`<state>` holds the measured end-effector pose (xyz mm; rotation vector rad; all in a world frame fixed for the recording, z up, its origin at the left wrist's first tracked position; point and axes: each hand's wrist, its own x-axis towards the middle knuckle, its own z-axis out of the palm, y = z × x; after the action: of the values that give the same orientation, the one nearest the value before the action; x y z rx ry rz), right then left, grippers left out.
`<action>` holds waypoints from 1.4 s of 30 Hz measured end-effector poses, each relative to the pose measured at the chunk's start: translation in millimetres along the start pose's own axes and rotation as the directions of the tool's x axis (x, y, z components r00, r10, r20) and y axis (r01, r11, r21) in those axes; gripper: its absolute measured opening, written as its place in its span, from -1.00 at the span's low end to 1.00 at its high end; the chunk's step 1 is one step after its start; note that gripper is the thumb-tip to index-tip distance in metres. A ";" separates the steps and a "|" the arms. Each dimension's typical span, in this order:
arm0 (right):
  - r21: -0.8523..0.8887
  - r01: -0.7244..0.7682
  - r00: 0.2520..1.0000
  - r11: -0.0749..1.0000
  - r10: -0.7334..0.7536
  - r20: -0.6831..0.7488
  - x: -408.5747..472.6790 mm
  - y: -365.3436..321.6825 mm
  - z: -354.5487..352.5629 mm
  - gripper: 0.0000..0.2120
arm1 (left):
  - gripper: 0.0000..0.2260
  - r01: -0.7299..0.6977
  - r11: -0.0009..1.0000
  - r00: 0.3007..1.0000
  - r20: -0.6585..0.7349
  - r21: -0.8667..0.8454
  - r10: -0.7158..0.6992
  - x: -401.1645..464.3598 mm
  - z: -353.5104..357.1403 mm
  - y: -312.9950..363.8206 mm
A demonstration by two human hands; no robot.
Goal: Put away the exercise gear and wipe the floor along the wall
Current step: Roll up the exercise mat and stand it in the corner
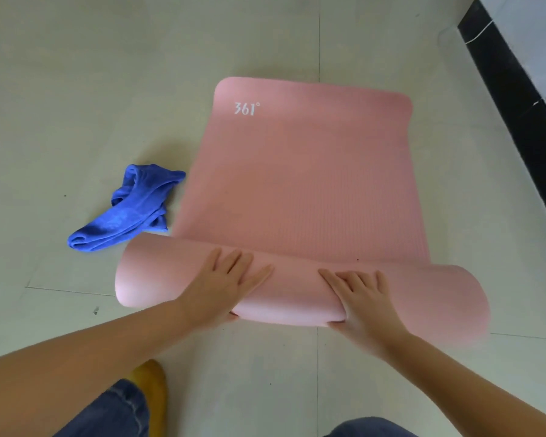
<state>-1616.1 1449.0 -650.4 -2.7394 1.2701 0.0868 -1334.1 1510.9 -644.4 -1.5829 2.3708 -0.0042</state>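
Where pale floor tiles meet black skirting, both hands flat, fingers straight, on pink mat.

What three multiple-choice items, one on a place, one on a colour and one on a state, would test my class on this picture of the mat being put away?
1. Where does the towel lie?
A. on the mat
B. on the floor left of the mat
C. against the wall

2. What colour is the mat?
A. pink
B. green
C. grey

3. What state is the mat in?
A. fully flat
B. fully rolled
C. partly rolled

Answers:
1 B: the blue towel lies crumpled on the tiled floor beside the mat's left edge.
2 A: the mat is pink.
3 C: the left hand and right hand press on a roll at the near end; the far part lies flat.
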 end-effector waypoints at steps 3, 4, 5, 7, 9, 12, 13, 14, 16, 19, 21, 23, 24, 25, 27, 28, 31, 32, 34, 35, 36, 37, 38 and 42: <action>0.066 0.015 0.989 0.998 -0.025 0.144 -16.6 -1.8 -7.7 -0.18 | 0.03 -0.110 0.993 0.994 -0.005 -0.041 0.110 -11.1 -4.5 -2.4; 0.101 0.015 0.978 0.995 -0.036 0.207 -19.9 -0.7 -12.7 -0.20 | -0.02 -0.151 0.986 0.988 0.018 -0.071 0.153 -10.8 -10.0 -2.6; 0.149 0.003 0.958 0.989 -0.046 0.284 -21.6 1.0 -18.7 -0.21 | -0.07 -0.185 0.977 0.979 0.071 -0.108 0.194 -7.1 -16.1 -2.6; 0.234 -0.057 0.907 0.971 -0.047 0.418 -15.2 6.7 -30.3 -0.19 | -0.10 -0.202 0.954 0.925 0.276 -0.223 0.260 9.0 -24.0 -7.0; 0.312 -0.147 0.846 0.939 -0.045 0.532 5.9 15.3 -37.9 -0.15 | -0.05 -0.165 0.929 0.861 0.412 -0.330 0.299 33.1 -25.9 -18.6; 0.377 -0.236 0.758 0.896 -0.073 0.649 46.7 29.3 -39.3 -0.06 | -0.03 -0.087 0.906 0.838 0.461 -0.413 0.290 66.9 -23.2 -41.4; 0.362 -0.259 0.738 0.895 -0.058 0.672 58.3 32.8 -41.0 -0.04 | -0.03 -0.079 0.918 0.838 0.473 -0.388 0.272 75.9 -22.1 -46.2; 0.325 -0.271 0.732 0.906 -0.025 0.681 68.1 35.1 -43.8 -0.04 | -0.04 -0.078 0.938 0.839 0.487 -0.337 0.244 83.8 -22.5 -49.9; 0.185 -0.229 0.808 0.956 0.080 0.584 75.9 33.4 -51.2 -0.13 | -0.04 -0.038 0.976 0.863 0.485 -0.215 0.141 98.0 -27.9 -58.2; -0.024 -0.074 0.966 0.997 0.077 0.247 57.3 15.1 -56.4 -0.33 | -0.20 0.158 0.986 0.948 0.288 -0.052 -0.137 110.7 -45.5 -73.3; -0.070 -0.007 0.956 0.997 0.027 0.293 39.1 2.1 -50.4 -0.15 | -0.47 0.276 0.960 0.960 0.066 -0.054 -0.272 107.7 -52.8 -71.7; -0.160 -0.001 0.926 0.987 0.061 0.373 40.8 3.1 -38.7 0.12 | -0.62 0.247 0.960 0.966 -0.047 -0.135 -0.255 95.4 -50.1 -53.0; -0.201 -0.004 0.921 0.980 0.082 0.380 49.8 6.5 -33.9 0.19 | -0.57 0.208 0.963 0.975 -0.042 -0.173 -0.218 86.1 -44.7 -40.6; -0.230 -0.012 0.924 0.973 0.099 0.370 61.4 9.9 -29.9 0.22 | -0.45 0.189 0.964 0.981 0.004 -0.189 -0.191 76.2 -39.5 -29.5; -0.256 -0.038 0.937 0.966 0.124 0.327 84.8 15.7 -27.6 0.21 | -0.08 0.214 0.966 0.972 0.129 -0.144 -0.196 64.9 -22.2 -16.8; -0.258 -0.050 0.944 0.965 0.129 0.303 95.2 19.7 -28.0 0.20 | 0.07 0.220 0.970 0.970 0.124 -0.100 -0.208 64.8 -14.5 -14.2; -0.262 -0.041 0.961 0.964 0.110 0.253 114.8 32.1 -31.6 0.10 | 0.22 0.264 0.964 0.963 0.044 -0.001 -0.264 80.1 -5.2 -13.9; -0.262 -0.033 0.965 0.965 0.099 0.242 118.0 34.0 -33.4 0.06 | 0.18 0.276 0.961 0.959 0.060 0.019 -0.276 84.9 -4.2 -14.4; -0.242 -0.029 0.970 0.970 0.086 0.228 120.1 33.6 -36.0 -0.02 | 0.11 0.291 0.956 0.955 0.041 0.043 -0.292 88.1 -8.4 -14.4; -0.218 -0.035 0.971 0.975 0.085 0.224 118.6 32.0 -36.3 -0.05 | 0.10 0.289 0.956 0.957 0.026 0.056 -0.291 85.3 -13.6 -15.8; -0.189 -0.043 0.973 0.981 0.085 0.215 115.4 30.4 -35.7 -0.08 | 0.09 0.281 0.958 0.959 0.024 0.058 -0.283 80.9 -16.3 -18.2; -0.161 -0.047 0.975 0.986 0.080 0.208 110.9 28.6 -35.4 -0.09 | 0.09 0.257 0.965 0.966 -0.004 0.060 -0.257 75.8 -17.9 -21.2; -0.133 -0.042 0.975 0.990 0.070 0.213 104.6 26.6 -36.5 -0.10 | 0.07 0.220 0.974 0.975 -0.043 0.059 -0.218 69.3 -17.4 -24.2; -0.037 0.032 0.935 0.999 -0.017 0.353 64.5 15.2 -46.3 -0.08 | 0.04 0.055 0.998 0.990 -0.131 0.006 -0.053 30.2 -11.6 -11.0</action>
<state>-1586.0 1384.3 -612.4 -2.6116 1.1429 0.5817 -1337.7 1477.4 -638.7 -1.6901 2.4197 -0.1350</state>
